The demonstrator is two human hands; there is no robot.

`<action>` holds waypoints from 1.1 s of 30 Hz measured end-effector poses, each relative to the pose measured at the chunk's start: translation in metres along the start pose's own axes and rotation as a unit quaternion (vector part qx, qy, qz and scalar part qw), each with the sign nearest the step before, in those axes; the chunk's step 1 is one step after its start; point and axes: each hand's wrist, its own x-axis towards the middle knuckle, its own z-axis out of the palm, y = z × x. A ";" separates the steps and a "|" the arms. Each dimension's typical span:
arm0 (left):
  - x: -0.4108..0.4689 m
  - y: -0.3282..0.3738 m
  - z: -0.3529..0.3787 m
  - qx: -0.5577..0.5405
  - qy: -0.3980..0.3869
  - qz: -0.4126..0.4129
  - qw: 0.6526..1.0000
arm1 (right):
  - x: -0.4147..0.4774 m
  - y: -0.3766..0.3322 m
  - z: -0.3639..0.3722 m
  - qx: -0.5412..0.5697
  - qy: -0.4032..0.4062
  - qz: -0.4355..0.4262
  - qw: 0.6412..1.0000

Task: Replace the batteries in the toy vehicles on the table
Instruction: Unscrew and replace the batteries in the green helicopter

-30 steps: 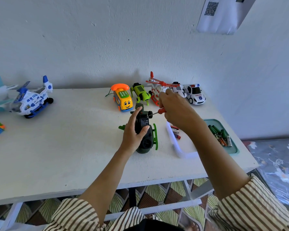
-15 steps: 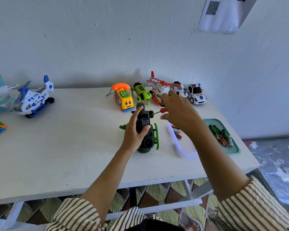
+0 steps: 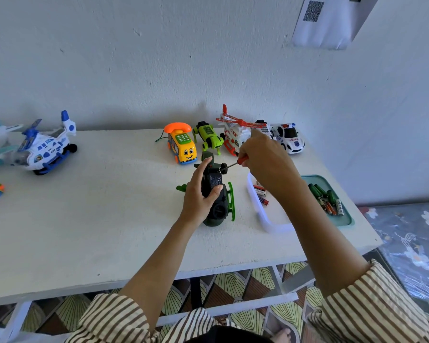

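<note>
From the head camera, the dark green helicopter (image 3: 216, 194) lies belly-up near the middle of the table (image 3: 109, 219), its black underside facing up and its green skids sticking out at either flank. The left hand (image 3: 198, 194) grips it from the 9 o'clock side, thumb pressed across the black panel and forefinger stretched along the body toward the tail. The right hand (image 3: 265, 162) comes in from 2 o'clock, its fingers bunched and pinching the red handle of a small screwdriver (image 3: 242, 160), whose thin shaft slants down to the toy's underside near the tail. At 3 o'clock, just beside the helicopter, sits a clear tray (image 3: 270, 224) with a few red batteries (image 3: 261, 194); beyond it is a teal tray (image 3: 344, 219) holding green batteries (image 3: 325, 196). Along the wall from 11 to 2 o'clock stand a yellow telephone bus (image 3: 182, 144), a lime robot dog (image 3: 208, 136), a red and white helicopter (image 3: 235, 131) and a police car (image 3: 289, 137). Far off at 9 to 10 o'clock rests a blue and white helicopter (image 3: 45, 147).
</note>
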 end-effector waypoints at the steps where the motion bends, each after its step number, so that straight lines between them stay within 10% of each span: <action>1: 0.000 0.000 0.000 -0.001 -0.001 0.000 1.000 | 0.001 0.002 0.000 -0.004 -0.005 0.001 1.000; 33: 0.000 0.002 -0.001 -0.011 -0.007 -0.005 1.000 | -0.004 -0.009 0.000 0.011 -0.079 0.060 0.995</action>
